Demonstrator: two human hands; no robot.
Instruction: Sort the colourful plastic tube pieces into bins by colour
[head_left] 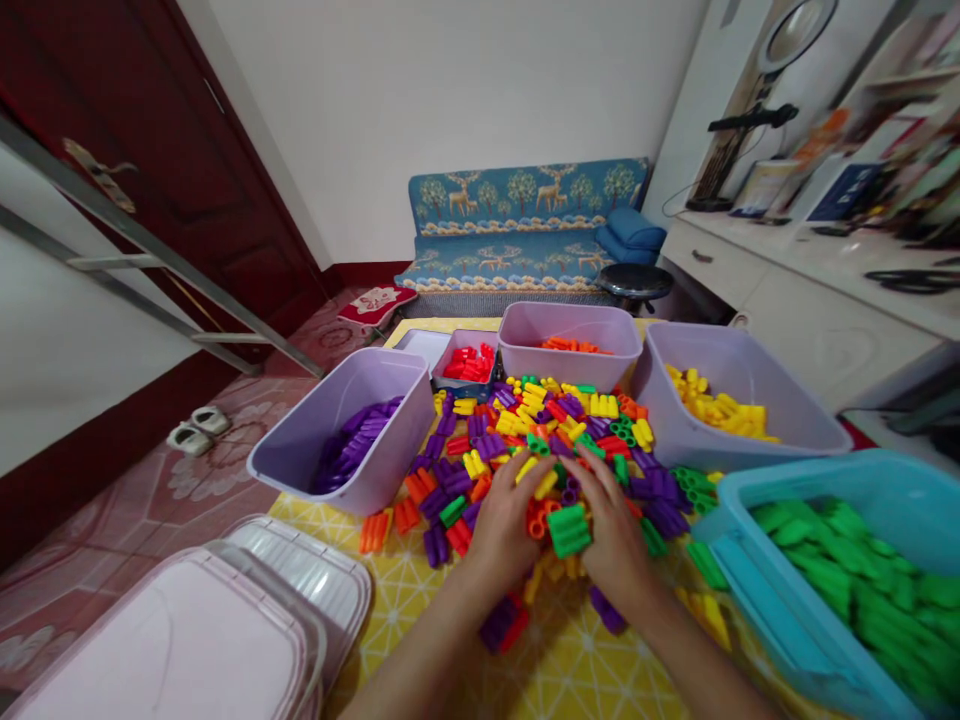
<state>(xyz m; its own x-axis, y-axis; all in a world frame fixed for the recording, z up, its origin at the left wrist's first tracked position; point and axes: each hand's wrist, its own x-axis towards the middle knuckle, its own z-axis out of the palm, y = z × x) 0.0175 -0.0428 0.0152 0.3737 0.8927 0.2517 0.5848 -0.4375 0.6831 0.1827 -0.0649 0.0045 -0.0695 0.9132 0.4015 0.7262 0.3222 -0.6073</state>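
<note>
We log bins (570,368) part-filled, one colour each; mixed pile (489,446) left. Left hand (504,525), right hand (616,540): grips half-open, hold unclear.

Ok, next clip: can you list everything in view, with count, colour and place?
loose pieces: many; purple, yellow, red, orange, green; mid-table
lilac bins: three; left (purple pieces), far (orange), right (yellow)
blue bin: one, light blue, near right, green pieces inside
small box: one, dark-sided, red pieces inside, between left and far bins
lids: stacked, count unclear, pinkish and clear, near left
tablecloth: one, yellow
sofa: one, blue, back wall
round stool: one, black, by sofa
shoes: two, white, left floor
door: one, dark red, left
ladder: one, grey, left
dresser: one, white, cluttered, right
left hand, right hand: bare, at the pile, grip unclear
</note>
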